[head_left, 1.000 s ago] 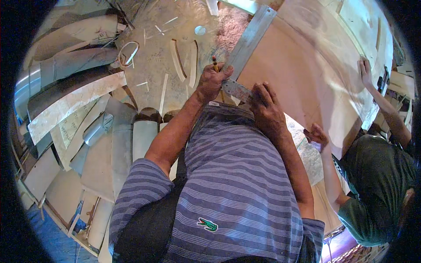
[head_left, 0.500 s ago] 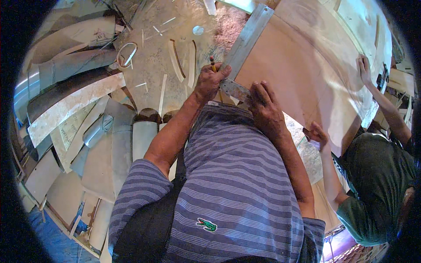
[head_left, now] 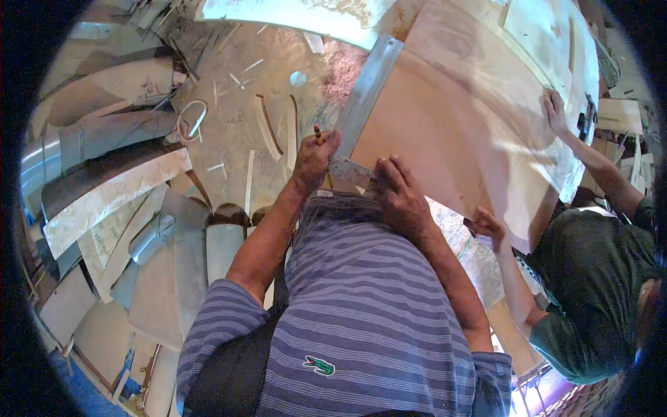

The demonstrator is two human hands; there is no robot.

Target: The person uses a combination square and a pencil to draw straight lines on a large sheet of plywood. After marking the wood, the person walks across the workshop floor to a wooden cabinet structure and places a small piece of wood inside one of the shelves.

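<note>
A metal carpenter's square [head_left: 368, 94] lies along the left edge of a large brown board [head_left: 431, 118], with its short arm crossing the near corner. Closed around a pencil [head_left: 318, 133], my left hand [head_left: 316, 160] rests at the corner of the square. The pencil's end sticks up above my fingers; its tip is hard to make out. My right hand [head_left: 403, 198] grips the right end of the short arm, fingers curled at the board's near edge.
At the right, a person in a dark shirt [head_left: 590, 278] has one hand [head_left: 554, 111] on the board and the other [head_left: 488, 226] at its near edge. Curved sheet pieces [head_left: 118, 194] are piled at the left. Thin strips [head_left: 267, 126] lie on the floor [head_left: 229, 125].
The view has shifted, so the board and floor sit lower and further left in the picture. Both my hands keep about the same places on the square.
</note>
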